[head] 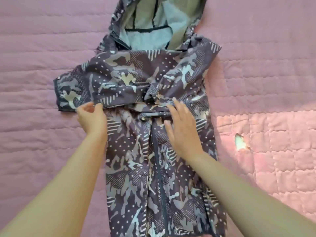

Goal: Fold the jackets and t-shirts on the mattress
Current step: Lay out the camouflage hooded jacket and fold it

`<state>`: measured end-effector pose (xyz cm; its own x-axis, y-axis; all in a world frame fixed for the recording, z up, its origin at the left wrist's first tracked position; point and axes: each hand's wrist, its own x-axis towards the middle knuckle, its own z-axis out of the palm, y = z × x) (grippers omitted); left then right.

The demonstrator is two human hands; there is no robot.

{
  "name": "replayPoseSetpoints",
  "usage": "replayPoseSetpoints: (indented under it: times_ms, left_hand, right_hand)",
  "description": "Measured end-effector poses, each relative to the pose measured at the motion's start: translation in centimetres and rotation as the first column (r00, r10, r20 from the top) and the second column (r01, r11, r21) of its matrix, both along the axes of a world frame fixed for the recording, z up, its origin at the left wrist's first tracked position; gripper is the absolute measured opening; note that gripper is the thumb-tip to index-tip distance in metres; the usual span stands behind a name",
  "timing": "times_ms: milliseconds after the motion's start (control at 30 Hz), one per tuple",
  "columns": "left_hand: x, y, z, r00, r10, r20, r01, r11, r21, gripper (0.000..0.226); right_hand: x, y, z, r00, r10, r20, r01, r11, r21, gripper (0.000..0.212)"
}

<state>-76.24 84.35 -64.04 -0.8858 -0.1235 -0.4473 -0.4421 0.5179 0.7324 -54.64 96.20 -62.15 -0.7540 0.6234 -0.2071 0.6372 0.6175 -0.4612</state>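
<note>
Our two forearms (71, 177) reach in from the near edge, and under them lies the jacket (135, 177) — a camouflage-print hooded one, spread front-up on the pink quilted mattress (34, 57), with its zipper (158, 159) running straight away from us. We take that zipper as our mark. Left of its far end, our left hand (92, 117) pinches the lower edge of a sleeve (109, 82) that lies folded across the chest, the fingers (99, 107) and thumb curled onto the cloth. The sleeve's cuff (64, 93) sticks out well left of the zipper, past the body's side edge. Just right of the zipper's far end, our right hand (183, 129) lies flat, its fingers (176, 104) straight and gripping nothing, pressing where the cloth bunches. Beyond the zipper the hood (153, 23) lies open, pale lining up. Well right of the zipper a small tear (241, 142) shows in the quilt. We judge the sleeve fold to be the step in hand, with the body not yet folded. The risks as we see them: the fabric looks thin and slippery, so tugging the sleeve could drag the bunch out from under the flat palm. The overhanging cuff could leave a lopsided bundle if not tucked in — and folding over the crumpled middle would trap creases.
</note>
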Motion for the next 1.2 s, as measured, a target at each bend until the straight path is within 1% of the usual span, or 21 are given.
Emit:
replayPoseSetpoints:
  times_ms: [33,67,133,200,267,333,400,467,533,600,667,733,833,933,967,1000,1033,1067,1100,1133,1200]
  left_hand:
    - [-1.2,-0.6,0.0,0.979,0.148,0.143,-0.156,0.987,0.047,0.041]
    - [-2.1,-0.9,-0.1,0.934,0.220,0.282,-0.263,0.957,0.121,0.048]
    - [-3.6,-0.9,-0.1,0.837,0.239,0.493,-0.421,0.856,0.300,0.041]
    - [-4.8,-0.8,0.6,0.771,0.214,0.599,-0.534,0.730,0.427,0.031]
    - [-6.2,-0.8,1.4,0.741,0.201,0.641,-0.591,0.647,0.481,0.017]
    - [-8.1,-1.2,1.9,0.783,0.201,0.589,-0.570,0.611,0.549,0.010]
    - [-10.7,-2.3,1.8,0.831,0.274,0.483,-0.539,0.606,0.584,0.020]
    - [-12.8,-4.1,1.7,0.856,0.365,0.365,-0.514,0.667,0.540,0.035]
    - [-13.6,-5.3,1.6,0.870,0.431,0.239,-0.493,0.761,0.422,0.037]
    - [-13.5,-6.2,1.3,0.887,0.427,0.175,-0.462,0.827,0.321,0.040]
    - [-13.3,-6.8,0.8,0.883,0.431,0.187,-0.467,0.848,0.252,0.043]
    - [-13.0,-6.9,0.9,0.886,0.435,0.161,-0.462,0.856,0.231,0.044]
    - [-11.2,-5.5,3.1,0.949,0.314,-0.028,-0.300,0.927,0.225,0.042]
    - [-7.8,-3.1,5.9,0.963,0.009,-0.271,0.075,0.952,0.298,0.036]
    - [-6.5,-2.3,6.4,0.917,-0.139,-0.375,0.253,0.928,0.274,0.040]
    - [-5.2,-1.5,6.8,0.836,-0.305,-0.457,0.437,0.873,0.215,0.044]
    - [-3.9,-0.7,6.8,0.732,-0.455,-0.508,0.593,0.792,0.144,0.046]
    - [-2.5,0.1,6.8,0.618,-0.584,-0.526,0.719,0.690,0.080,0.047]
    - [-1.1,1.0,6.8,0.502,-0.685,-0.528,0.818,0.575,0.033,0.047]
    - [0.2,1.7,6.6,0.385,-0.762,-0.521,0.888,0.459,-0.015,0.045]
    - [2.4,2.8,5.8,0.146,-0.828,-0.541,0.950,0.270,-0.157,0.038]
  right_hand:
    - [-2.0,0.5,-0.1,0.999,0.031,0.025,-0.032,0.999,0.010,0.053]
    - [-3.7,0.9,0.0,0.997,0.058,0.045,-0.058,0.998,0.006,0.056]
    - [-6.5,1.2,-0.3,0.993,0.100,0.070,-0.099,0.995,-0.011,0.061]
    - [-8.6,0.9,-0.6,0.990,0.102,0.097,-0.099,0.995,-0.030,0.065]
    - [-9.7,0.4,-1.0,0.983,0.078,0.169,-0.074,0.997,-0.026,0.067]
    - [-9.9,-0.2,-1.1,0.968,0.118,0.219,-0.125,0.992,0.017,0.063]
    - [-10.3,-0.5,-0.8,0.980,0.162,0.116,-0.167,0.985,0.041,0.053]
    - [-11.8,-0.5,-0.1,0.995,0.050,-0.088,-0.047,0.998,0.038,0.046]
    - [-13.5,-0.5,0.0,0.987,-0.094,-0.127,0.093,0.996,-0.012,0.046]
    - [-14.8,-1.2,-0.8,0.995,-0.005,0.103,0.012,0.998,-0.063,0.050]
    - [-15.1,-2.3,-2.3,0.913,0.195,0.359,-0.156,0.979,-0.135,0.054]
    - [-15.2,-2.5,-3.0,0.885,0.244,0.397,-0.186,0.966,-0.180,0.059]
    - [-15.3,-2.7,-1.6,0.945,0.205,0.255,-0.135,0.955,-0.266,0.076]
    - [-15.6,-3.5,1.2,0.985,0.172,-0.010,-0.161,0.897,-0.411,0.097]
    - [-15.8,-3.5,2.4,0.990,0.071,-0.124,-0.124,0.856,-0.502,0.094]
    - [-15.9,-3.1,3.7,0.969,-0.120,-0.215,-0.043,0.776,-0.629,0.082]
    - [-16.0,-2.1,5.1,0.899,-0.365,-0.243,0.050,0.636,-0.770,0.065]
    - [-15.8,-0.9,6.0,0.792,-0.576,-0.204,0.097,0.447,-0.889,0.051]
    - [-15.4,0.5,6.6,0.693,-0.707,-0.140,0.095,0.283,-0.954,0.048]
    - [-14.9,1.7,6.8,0.650,-0.754,-0.095,0.089,0.200,-0.976,0.054]
    - [-14.0,3.4,6.5,0.693,-0.720,-0.038,0.164,0.208,-0.964,0.066]
